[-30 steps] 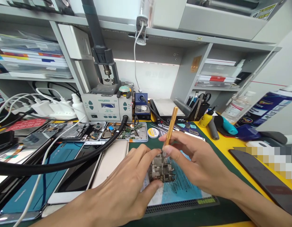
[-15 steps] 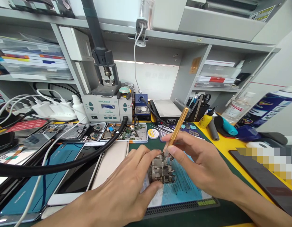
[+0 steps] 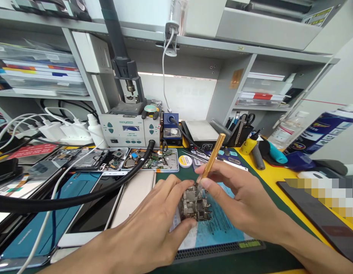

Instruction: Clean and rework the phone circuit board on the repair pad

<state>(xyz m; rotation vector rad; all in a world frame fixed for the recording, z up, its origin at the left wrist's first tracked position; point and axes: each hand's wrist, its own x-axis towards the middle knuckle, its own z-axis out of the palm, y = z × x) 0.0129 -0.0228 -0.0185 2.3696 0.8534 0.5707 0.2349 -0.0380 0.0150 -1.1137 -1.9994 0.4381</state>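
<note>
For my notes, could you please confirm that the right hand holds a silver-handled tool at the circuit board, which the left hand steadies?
The colour is wrong: the head view shows a gold-handled tool in the right hand; the rest stands.

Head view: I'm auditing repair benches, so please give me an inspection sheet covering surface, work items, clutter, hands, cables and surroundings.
Surface: green mat on a yellow benchtop; blue-and-white sheet beneath the hands.
Work items: circuit board; gold-handled tool, slanted, its grey tip at the board.
Clutter: blue phone among other phones at left; tray of loose electronic parts behind.
Hands: left hand holds the board between fingers and thumb; right hand grips the tool like a pen.
Cables: black hose and white cable cross over the blue phone.
Surroundings: rework station, grey shelving, spray can.
</note>
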